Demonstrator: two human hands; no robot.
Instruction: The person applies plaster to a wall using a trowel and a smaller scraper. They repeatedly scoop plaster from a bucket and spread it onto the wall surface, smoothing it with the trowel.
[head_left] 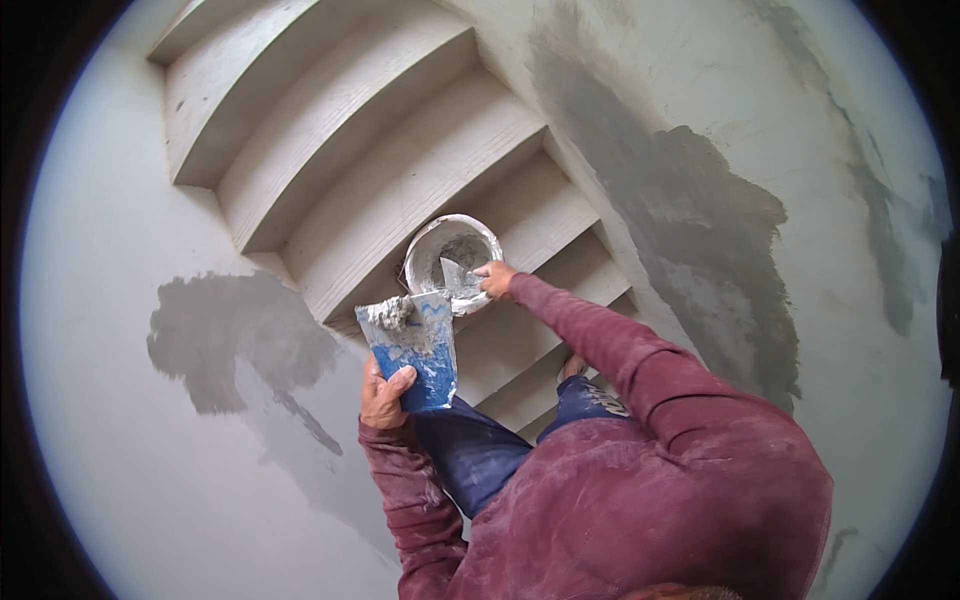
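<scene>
My left hand (384, 396) grips a wide blue plastering trowel (431, 372), thumb across its face. A lump of wet grey plaster (391, 313) sits along the trowel's far edge, and smears cover much of the blade. Just to the right, my right hand (496, 281) is closed around a putty knife (455, 274) with a triangular grey blade. Its blade is inside the mouth of a plaster-crusted white bucket (412, 252). More grey mix (462, 246) coats the bucket's inside. The trowel's near corner overlaps the bucket's left rim in this view.
Curved concrete stairs (400, 165) run from the upper left down past the bucket to my feet. On the left wall (90, 330) is a damp grey plaster patch (235, 335). Larger grey patches (690, 200) mark the right wall. My foot (572, 366) rests on a lower step.
</scene>
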